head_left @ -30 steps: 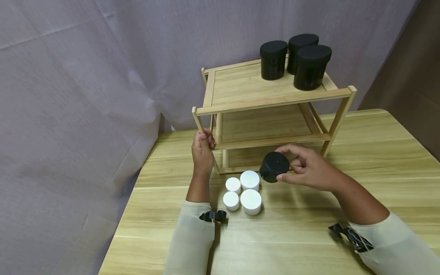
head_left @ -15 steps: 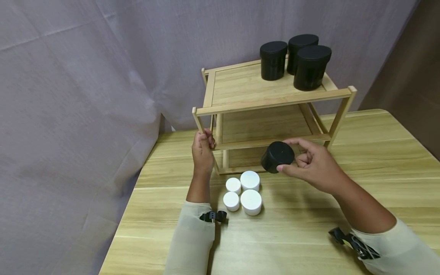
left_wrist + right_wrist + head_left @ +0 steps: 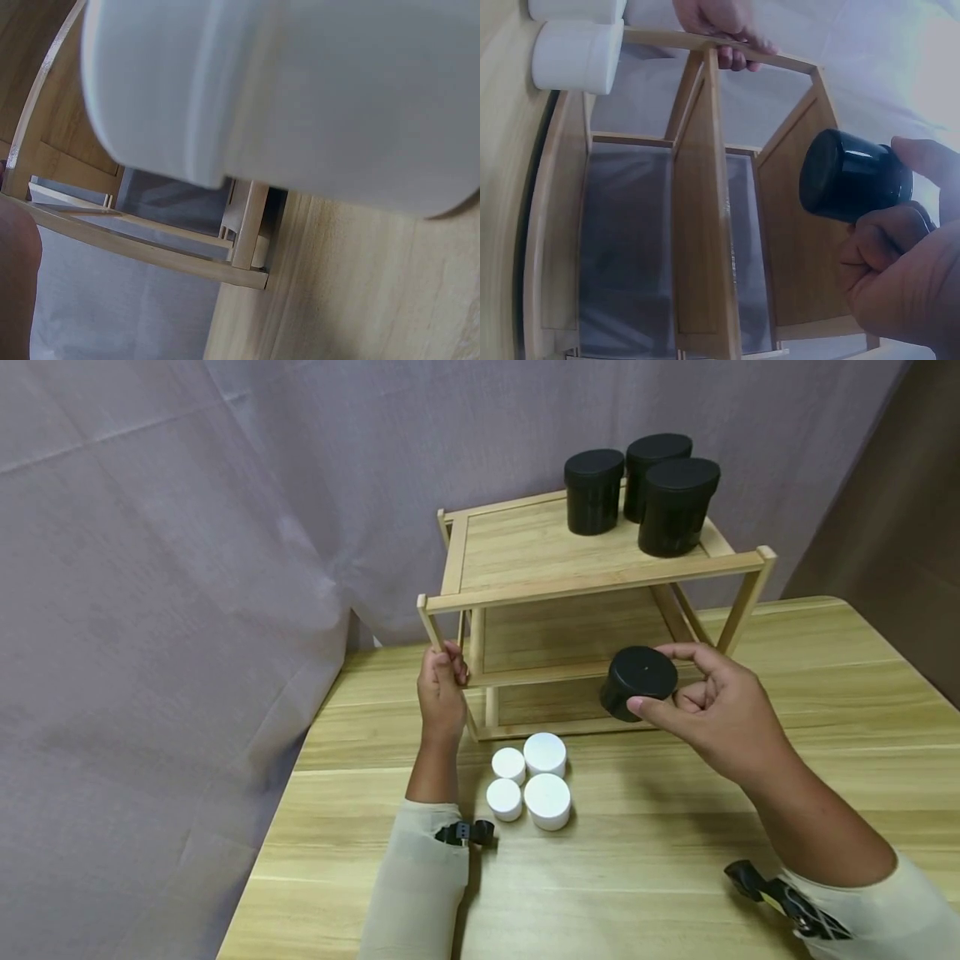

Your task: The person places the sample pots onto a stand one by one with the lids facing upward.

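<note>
My right hand [image 3: 723, 714] pinches a short black lidded jar [image 3: 639, 683] between thumb and fingers, in front of the shelf's middle and lower boards. In the right wrist view the black jar [image 3: 855, 176] shows its glossy side and base. With my left hand [image 3: 442, 689] I grip the front left post of the three-tier wooden shelf [image 3: 592, 583], where the middle board meets it. Two small white jars, one of them the front small jar [image 3: 504, 799], and two larger ones, one of them the front large jar [image 3: 547, 801], stand together on the table between my arms.
Three tall black jars, with the left one [image 3: 594, 493] slightly apart, stand on the right of the shelf's top board. Grey cloth [image 3: 187, 610] hangs behind and left of the wooden table [image 3: 630, 877]. A white jar [image 3: 360, 97] looms close in the left wrist view.
My right hand has carried the black jar up and to the right, away from the white jars. The left hand keeps its place on the shelf post.
</note>
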Tool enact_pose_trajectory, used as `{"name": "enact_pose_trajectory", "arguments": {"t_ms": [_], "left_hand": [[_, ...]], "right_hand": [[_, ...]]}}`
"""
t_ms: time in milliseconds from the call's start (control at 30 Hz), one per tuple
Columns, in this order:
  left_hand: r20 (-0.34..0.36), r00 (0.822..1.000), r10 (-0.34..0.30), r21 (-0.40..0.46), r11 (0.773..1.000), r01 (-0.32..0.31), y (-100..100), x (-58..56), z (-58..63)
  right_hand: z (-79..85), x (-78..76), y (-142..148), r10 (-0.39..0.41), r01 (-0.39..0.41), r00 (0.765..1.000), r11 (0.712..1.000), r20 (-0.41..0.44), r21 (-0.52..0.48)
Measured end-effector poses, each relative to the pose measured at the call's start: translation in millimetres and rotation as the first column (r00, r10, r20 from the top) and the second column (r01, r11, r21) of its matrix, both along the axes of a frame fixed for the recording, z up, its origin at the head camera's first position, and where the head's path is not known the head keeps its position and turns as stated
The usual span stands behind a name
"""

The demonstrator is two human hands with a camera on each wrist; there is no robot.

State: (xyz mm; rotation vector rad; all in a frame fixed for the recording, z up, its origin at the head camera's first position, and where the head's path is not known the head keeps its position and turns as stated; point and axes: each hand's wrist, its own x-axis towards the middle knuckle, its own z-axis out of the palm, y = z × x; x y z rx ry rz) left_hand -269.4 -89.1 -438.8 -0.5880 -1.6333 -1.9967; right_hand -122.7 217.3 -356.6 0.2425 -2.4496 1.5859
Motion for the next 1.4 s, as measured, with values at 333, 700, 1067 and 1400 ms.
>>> {"name": "enact_pose_trajectory", "arguments": {"t_ms": [333,700,1067,1400], "left_hand": [[-0.003,1.0,0.006,0.013,1.0,-0.006,-2.1,-1.8,2.0],[0.01,1.0,0.008,0.018,1.0,-0.008,-0.7,-2.3,0.7],[0.0,1.0,0.0,0.012,1.0,0.0,0.3,-1.8,-1.1],[0.013,1.0,0.02,-0.031,0.999,-0.02,-0.6,-0.7,0.6]], "right_hand": [[6.7,7.1,-4.0,-0.033,0.033,0.999,0.999,-0.002,-0.021],[13.9,14.2,-5.1,-0.022,0.014,0.997,0.994,-0.07,-0.106],[32.9,9.5,-10.9,-0.055,0.047,0.994,0.995,-0.094,-0.084],[56.1,4.6,-12.8,-0.112,0.105,0.985,0.993,-0.131,-0.054]]}}
